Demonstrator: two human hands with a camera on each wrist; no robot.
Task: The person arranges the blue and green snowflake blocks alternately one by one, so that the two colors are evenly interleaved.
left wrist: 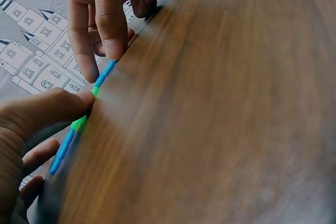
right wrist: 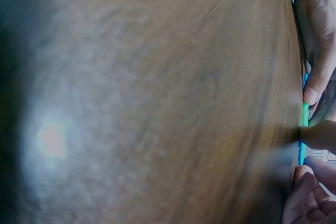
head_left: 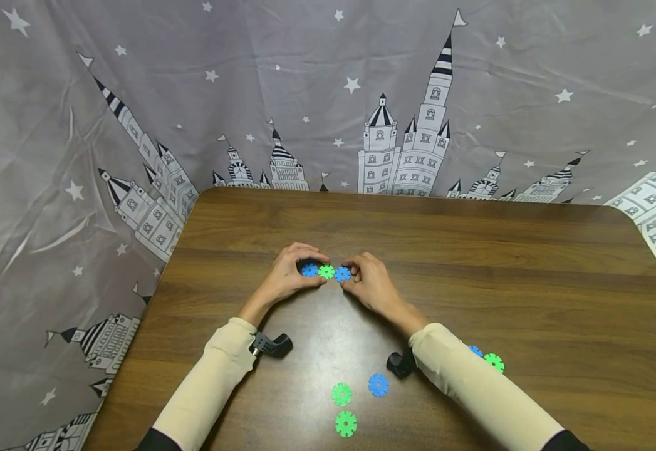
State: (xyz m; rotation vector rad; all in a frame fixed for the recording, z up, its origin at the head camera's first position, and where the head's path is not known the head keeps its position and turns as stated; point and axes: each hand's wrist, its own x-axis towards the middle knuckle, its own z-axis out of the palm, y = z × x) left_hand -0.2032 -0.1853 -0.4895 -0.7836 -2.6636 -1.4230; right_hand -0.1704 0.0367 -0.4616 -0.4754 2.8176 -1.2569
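Observation:
Three notched plastic discs lie in a row on the wooden table: a blue disc (head_left: 309, 270) at left, a green disc (head_left: 326, 271) in the middle and another blue disc (head_left: 342, 274) at right. Their edges meet; whether the notches interlock I cannot tell. My left hand (head_left: 289, 272) curves around the left blue disc and pinches the green disc between thumb and forefinger. With thumb and fingers, my right hand (head_left: 374, 283) holds the right blue disc. The left wrist view has the row edge-on, its green disc (left wrist: 79, 123) partly covered by the left thumb.
Nearer on the table (head_left: 559, 282) lie two green discs (head_left: 341, 394) and a loose blue disc (head_left: 378, 385). Beside the right sleeve (head_left: 474, 385) are another green disc (head_left: 494, 362) and a partly hidden blue disc (head_left: 475, 351). A grey castle-print curtain (head_left: 305, 69) hangs behind the table.

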